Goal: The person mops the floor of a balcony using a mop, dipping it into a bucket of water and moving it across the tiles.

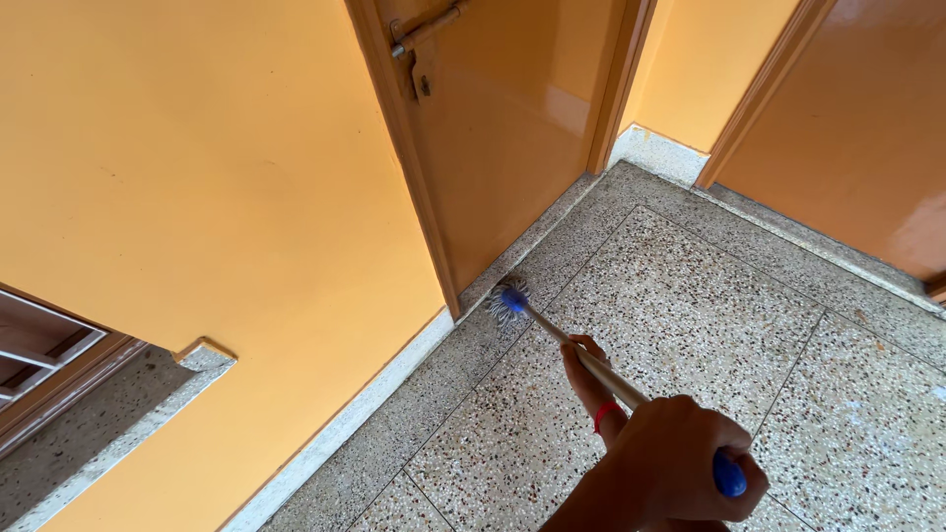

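Observation:
I hold a mop with both hands. Its pale wooden handle [552, 330] runs from lower right up to a blue collar and a grey-white string head [505, 301] resting on the speckled floor [690, 296] beside the door frame. My left hand [675, 458] is closest to me and grips the blue top end of the handle. My right hand [586, 379], with a red thread on its wrist, grips the handle further down, partly hidden behind the left hand.
An orange wall [217, 177] with a white skirting strip stands on the left. A brown door [503, 118] with a metal latch is shut ahead, and a second brown door [857, 128] stands at the right. A stone ledge [108, 433] lies at lower left.

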